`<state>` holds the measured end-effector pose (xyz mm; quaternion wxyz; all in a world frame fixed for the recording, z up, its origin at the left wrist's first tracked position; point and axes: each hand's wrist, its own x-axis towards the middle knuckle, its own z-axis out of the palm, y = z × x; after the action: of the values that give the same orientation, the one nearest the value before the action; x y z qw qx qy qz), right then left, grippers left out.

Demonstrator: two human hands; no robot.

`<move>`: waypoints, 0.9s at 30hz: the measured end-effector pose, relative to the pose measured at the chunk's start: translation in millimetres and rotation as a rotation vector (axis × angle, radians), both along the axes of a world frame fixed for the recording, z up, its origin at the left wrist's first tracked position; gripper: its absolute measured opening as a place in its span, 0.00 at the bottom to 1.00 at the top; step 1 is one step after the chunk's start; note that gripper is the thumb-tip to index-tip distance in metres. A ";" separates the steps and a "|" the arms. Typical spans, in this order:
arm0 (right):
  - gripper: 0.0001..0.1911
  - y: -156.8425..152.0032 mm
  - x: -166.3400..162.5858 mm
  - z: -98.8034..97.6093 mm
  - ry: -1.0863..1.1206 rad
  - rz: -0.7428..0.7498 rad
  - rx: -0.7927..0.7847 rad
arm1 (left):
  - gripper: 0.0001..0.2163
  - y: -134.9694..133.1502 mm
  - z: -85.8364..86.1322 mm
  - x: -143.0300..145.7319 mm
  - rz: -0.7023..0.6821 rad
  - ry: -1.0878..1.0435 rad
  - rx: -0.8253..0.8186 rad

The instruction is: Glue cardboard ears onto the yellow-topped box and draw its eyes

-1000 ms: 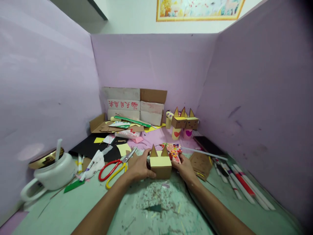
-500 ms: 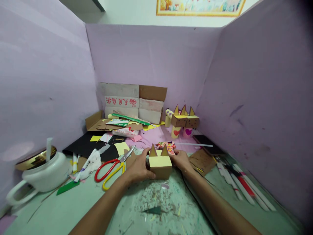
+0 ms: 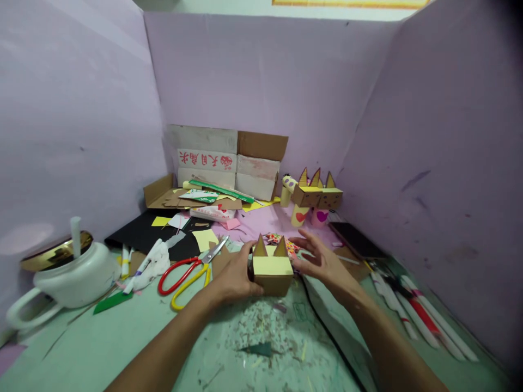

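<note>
A small cardboard box (image 3: 273,284) with a pale yellow top and two pointed cardboard ears sits on the table in front of me. My left hand (image 3: 237,275) is closed on its left side, the thumb along the front face. To the right of the box, my right hand (image 3: 321,258) is open, its fingers spread and holding nothing. A floral-patterned piece (image 3: 291,247) lies behind the box, close to the right fingertips and partly hidden. Scissors (image 3: 204,264) with one red and one yellow handle lie left of my left hand.
At the back right stand finished cardboard animal figures (image 3: 308,197). Flattened cardboard (image 3: 208,159) leans on the rear wall. A white mug (image 3: 77,277) is on the left. Several markers (image 3: 420,316) and a dark flat device (image 3: 357,239) lie right. A black cable (image 3: 327,326) crosses the front.
My right hand has lifted off from beside the box and opened its fingers. My left hand keeps its hold on the box. The view has tipped downward.
</note>
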<state>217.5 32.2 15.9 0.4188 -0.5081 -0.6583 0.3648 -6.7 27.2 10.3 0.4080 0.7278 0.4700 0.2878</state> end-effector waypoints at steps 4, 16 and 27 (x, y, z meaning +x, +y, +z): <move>0.54 -2.1 -6.1 -12.9 0.172 0.203 -0.049 | 0.49 -0.5 -2.0 1.1 -0.033 -0.041 0.004; 0.47 -4.1 -6.5 -12.8 0.132 0.165 0.055 | 0.38 6.0 14.1 -21.1 0.087 -0.176 0.089; 0.17 16.4 -5.2 31.2 0.204 -0.226 0.224 | 0.12 23.1 67.2 -8.3 0.239 0.059 0.281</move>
<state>212.3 48.6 47.1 0.5756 -0.4894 -0.5877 0.2894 -15.0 50.3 77.5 0.2512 0.7249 0.5199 0.3757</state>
